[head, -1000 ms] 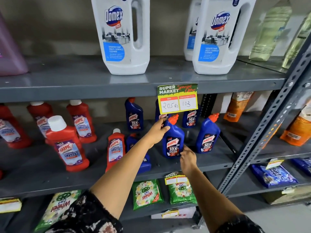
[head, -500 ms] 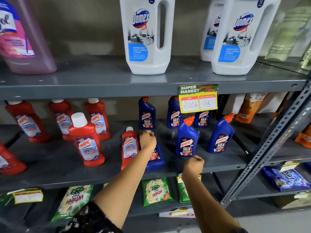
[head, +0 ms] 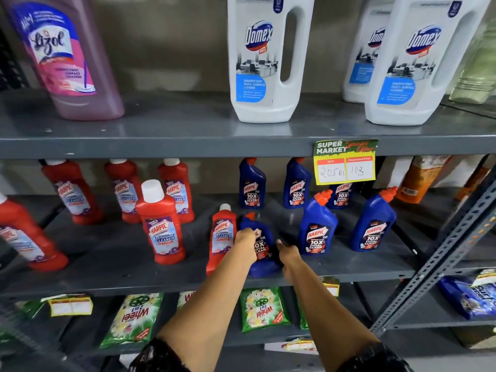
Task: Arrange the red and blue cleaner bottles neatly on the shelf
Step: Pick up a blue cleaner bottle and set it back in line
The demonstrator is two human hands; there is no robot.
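On the grey middle shelf (head: 107, 259), several red Harpic bottles stand at the left, one (head: 161, 224) forward of the rest. A slim red bottle (head: 222, 234) stands at the front centre. Right beside it is a blue Harpic bottle (head: 261, 245). My left hand (head: 245, 241) grips its upper left side and my right hand (head: 288, 255) touches its lower right side. Two more blue bottles (head: 318, 232) (head: 373, 229) stand to the right, and three others (head: 252, 186) stand at the back.
The upper shelf carries a pink Lizol bottle (head: 67, 57) and white Domex jugs (head: 264, 63). A price tag (head: 345, 162) hangs from that shelf's edge. Orange bottles (head: 418, 178) stand at the far right. Green Wheel packets (head: 263, 308) lie on the lower shelf, behind a slanted steel post (head: 440, 256).
My left hand left the right-hand blue bottle and moved down-left onto the front-centre blue bottle. My right hand rose from the shelf edge to that bottle's right side. The camera shifted left.
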